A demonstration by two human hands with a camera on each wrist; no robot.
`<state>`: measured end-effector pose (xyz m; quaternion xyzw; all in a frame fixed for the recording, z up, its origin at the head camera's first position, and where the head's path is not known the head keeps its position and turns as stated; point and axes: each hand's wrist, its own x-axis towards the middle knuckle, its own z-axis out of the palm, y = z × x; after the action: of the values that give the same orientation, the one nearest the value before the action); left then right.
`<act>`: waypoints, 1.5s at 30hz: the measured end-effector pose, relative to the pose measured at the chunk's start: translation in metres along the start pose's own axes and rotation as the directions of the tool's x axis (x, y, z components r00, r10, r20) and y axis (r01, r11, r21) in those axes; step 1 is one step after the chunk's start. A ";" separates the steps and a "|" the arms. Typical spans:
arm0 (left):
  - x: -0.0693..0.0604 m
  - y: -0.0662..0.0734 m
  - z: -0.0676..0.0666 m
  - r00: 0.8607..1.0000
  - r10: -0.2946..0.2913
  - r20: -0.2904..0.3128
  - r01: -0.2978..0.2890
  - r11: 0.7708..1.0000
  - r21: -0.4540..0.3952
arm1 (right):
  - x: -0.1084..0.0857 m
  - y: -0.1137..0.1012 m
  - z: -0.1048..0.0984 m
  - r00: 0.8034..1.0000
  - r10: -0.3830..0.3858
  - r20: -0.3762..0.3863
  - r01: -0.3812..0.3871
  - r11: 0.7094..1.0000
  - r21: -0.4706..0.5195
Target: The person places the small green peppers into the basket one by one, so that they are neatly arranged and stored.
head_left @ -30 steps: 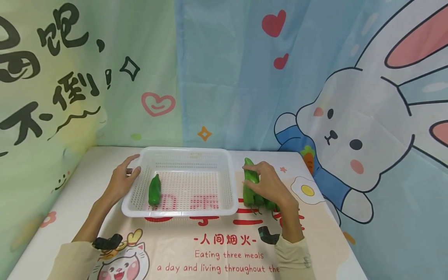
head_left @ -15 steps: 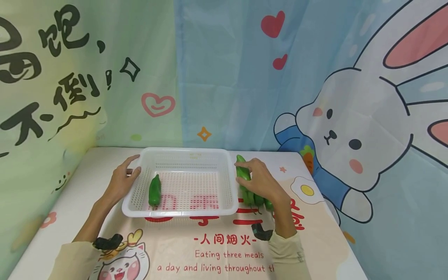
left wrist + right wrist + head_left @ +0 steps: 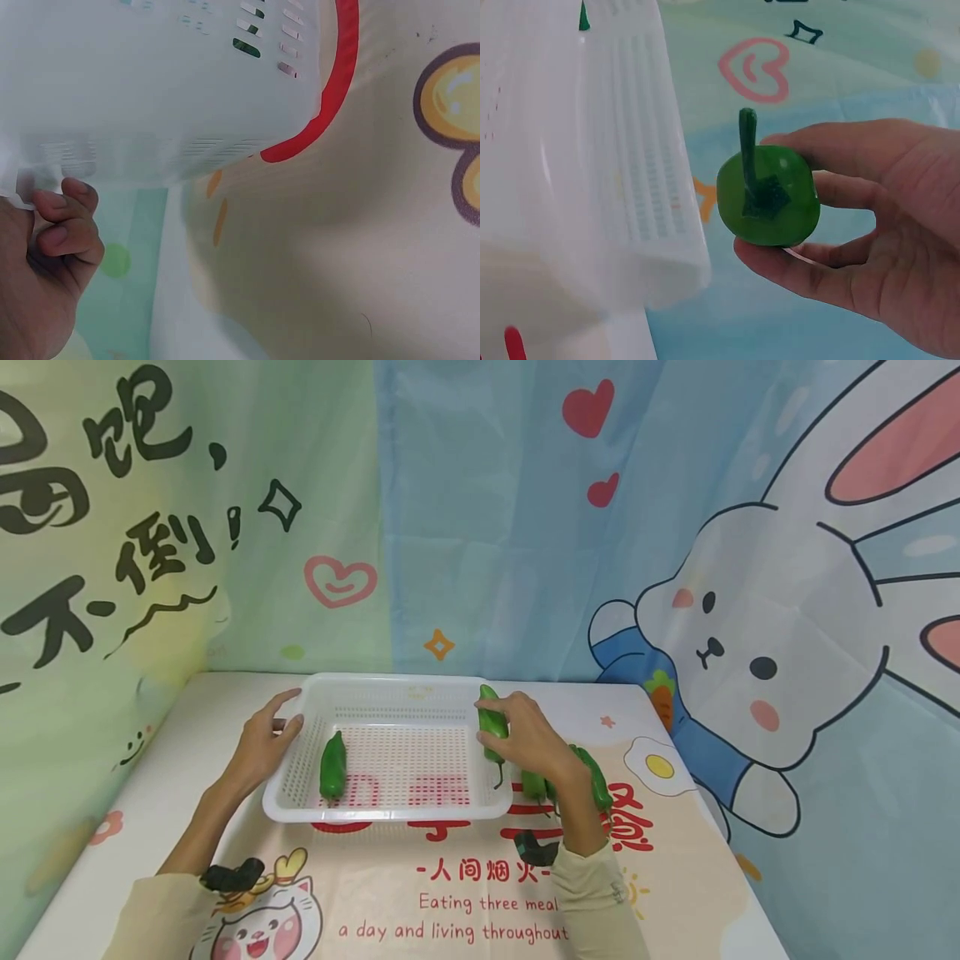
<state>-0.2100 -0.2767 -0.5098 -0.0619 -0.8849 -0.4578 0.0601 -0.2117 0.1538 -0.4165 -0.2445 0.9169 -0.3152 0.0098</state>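
held pepper point(image 3: 492, 727) is at the basket's right rim, overlapping it in the head view, stem point(image 3: 748, 142) end toward the person. right hand point(image 3: 528, 737) has it pinched between thumb and fingers; stem end sticks out free.

how i'd do this step: lift enough that the dangling stem clears the basket point(image 3: 386, 816) edge, go inward, lower close to the floor, then let go. a drop from high up could roll it. i'd aim for the bare right side of the floor, well apart from the second pepper point(image 3: 333, 767) lying at the left end.

left hand point(image 3: 266, 743) is at the left rim, touching it, some fingers curled; can't tell whether it truly grips or just steadies. i'd want it braced in case the rim gets bumped.

other peppers point(image 3: 596, 777) lie on the table point(image 3: 375, 877) right of the basket, partly behind the right forearm; can't count them.

views: right wrist cam shows backdrop point(image 3: 480, 527) between pepper and basket wall, so a gap there that head view hides. left wrist cam shows curled fingertips below the rim, plus green through the wall slots. only head view gives both hands together.
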 end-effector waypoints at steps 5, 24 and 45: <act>0.000 0.000 0.001 1.000 0.002 0.000 -0.002 1.000 -0.001 | 0.009 -0.005 0.012 1.000 0.012 0.018 -0.012 0.999 0.041; 0.002 0.002 -0.001 1.000 0.011 0.000 -0.011 1.000 0.025 | 0.038 -0.028 0.048 0.994 0.038 0.105 -0.046 0.996 0.072; -0.001 0.002 0.000 1.000 -0.008 0.007 0.008 1.000 0.020 | 0.062 -0.046 0.088 0.983 0.030 0.183 -0.039 0.998 0.044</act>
<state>-0.2090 -0.2753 -0.5084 -0.0595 -0.8898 -0.4491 0.0557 -0.2306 0.0436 -0.4515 -0.2562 0.9085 -0.3130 0.1047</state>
